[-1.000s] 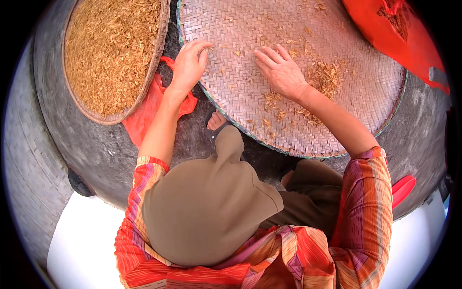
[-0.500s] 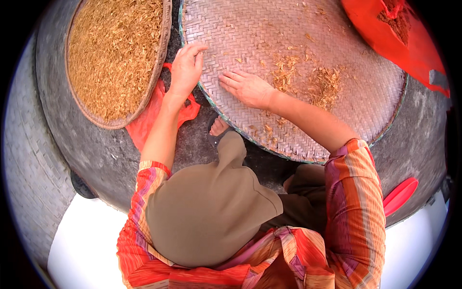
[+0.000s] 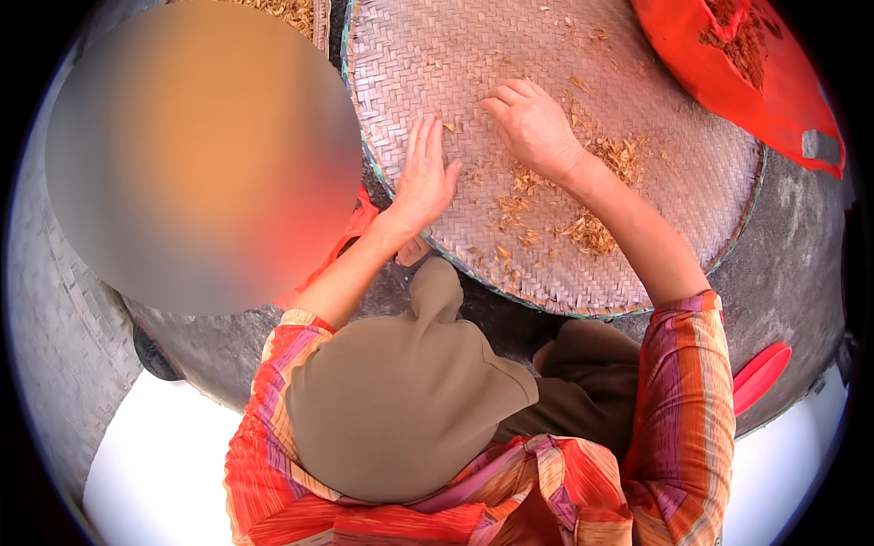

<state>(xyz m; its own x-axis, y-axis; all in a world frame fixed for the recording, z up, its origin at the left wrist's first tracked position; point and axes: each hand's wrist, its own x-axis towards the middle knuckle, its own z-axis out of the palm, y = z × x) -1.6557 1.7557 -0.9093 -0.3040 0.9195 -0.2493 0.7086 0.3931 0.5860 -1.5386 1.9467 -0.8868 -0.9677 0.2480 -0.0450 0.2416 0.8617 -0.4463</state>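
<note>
A large round woven bamboo tray [image 3: 674,218] lies before me, with loose golden-brown dried flakes [image 3: 590,235] scattered in small heaps on it. My left hand [image 3: 424,182] is at the tray's left rim, fingers stretched out over the weave, holding nothing. Over the middle of the tray is my right hand [image 3: 537,127], its fingers curled inward beside the flakes. Whatever may be between those fingertips is hidden.
A red plastic bag [image 3: 674,45] with brown contents sits at the far right. Part of a second flake-filled tray [image 3: 321,23] shows at the far left; a blurred patch covers the rest. Near my right elbow lies a pink-red oblong object [image 3: 763,375].
My right hand has moved away from me and slightly right, going from flat to curled. The left hand has shifted right and nearer, over the rim. Flakes on the tray are rearranged.
</note>
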